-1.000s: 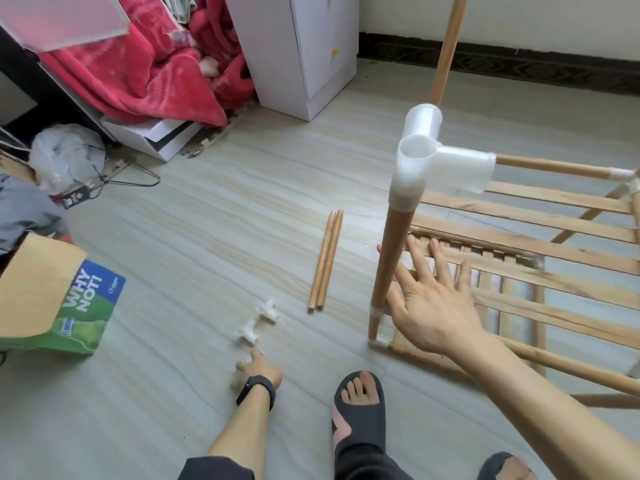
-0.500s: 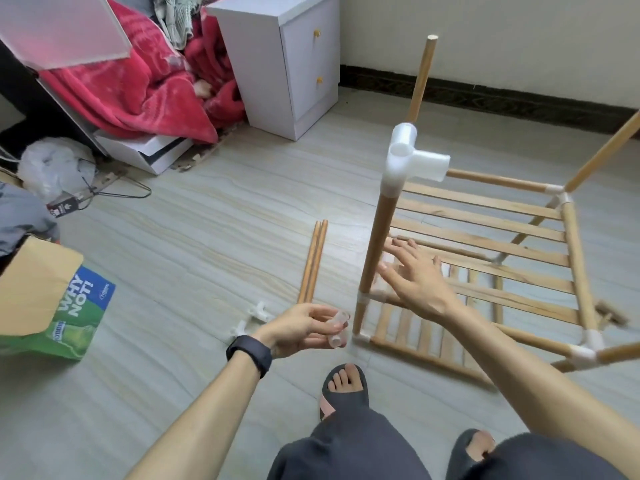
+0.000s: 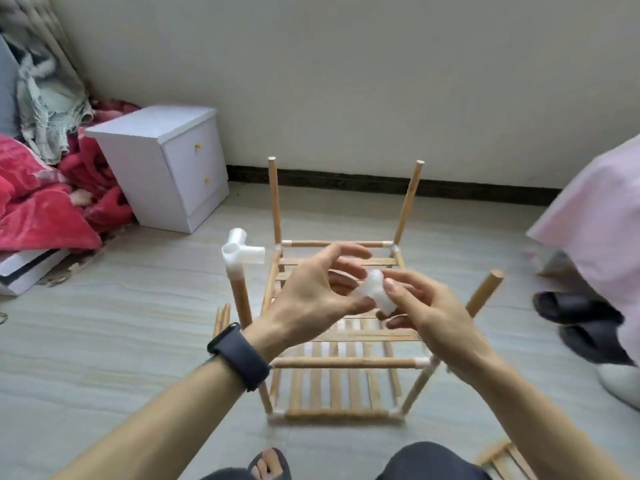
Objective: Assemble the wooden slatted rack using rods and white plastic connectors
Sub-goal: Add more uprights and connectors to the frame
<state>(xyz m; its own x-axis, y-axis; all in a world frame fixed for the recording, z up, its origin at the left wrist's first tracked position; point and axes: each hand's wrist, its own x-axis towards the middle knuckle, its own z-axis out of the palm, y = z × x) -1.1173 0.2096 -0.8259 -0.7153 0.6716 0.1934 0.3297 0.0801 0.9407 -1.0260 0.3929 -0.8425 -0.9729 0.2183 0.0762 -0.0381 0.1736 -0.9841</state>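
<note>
The wooden slatted rack (image 3: 341, 365) stands on the floor in front of me, with upright rods at its corners. A white three-way connector (image 3: 240, 253) caps the near left rod (image 3: 239, 297). The near right rod (image 3: 483, 294) has a bare top, and so do the two far rods. Above the rack's middle, both hands hold a loose white connector (image 3: 375, 292). My left hand (image 3: 317, 292) pinches it from the left. My right hand (image 3: 424, 308) pinches it from the right with thumb and fingers.
A white bedside cabinet (image 3: 162, 164) and red bedding (image 3: 38, 202) lie at the left. Loose rods (image 3: 221, 315) lie on the floor left of the rack. Another person's pink clothing (image 3: 595, 216) and black slippers (image 3: 578, 318) are at the right. Spare slats (image 3: 502, 462) lie bottom right.
My left hand picked a white connector off the floor and lifted it over the rack. My right hand left the rack and joined it on the connector. My view rose toward the wall.
</note>
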